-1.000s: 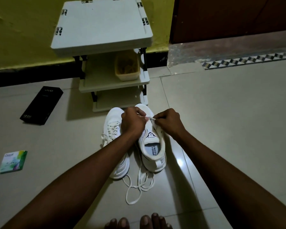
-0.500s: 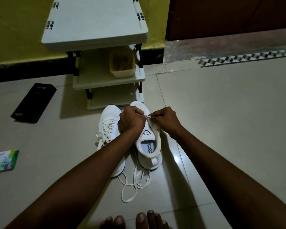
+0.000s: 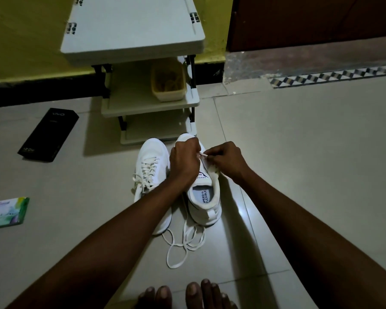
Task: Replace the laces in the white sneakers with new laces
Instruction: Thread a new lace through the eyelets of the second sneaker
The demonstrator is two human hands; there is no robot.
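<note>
At the white sneakers' heels, a loose lace coils.

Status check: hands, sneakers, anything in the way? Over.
Left hand and right hand pinch lace end over sneaker. Other sneaker laced. Loose lace on floor, nothing blocking.

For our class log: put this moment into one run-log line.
step: threading open sneaker | left hand: pinches lace | right hand: pinches lace | laced sneaker: beside it | loose lace: on floor by heels
</note>
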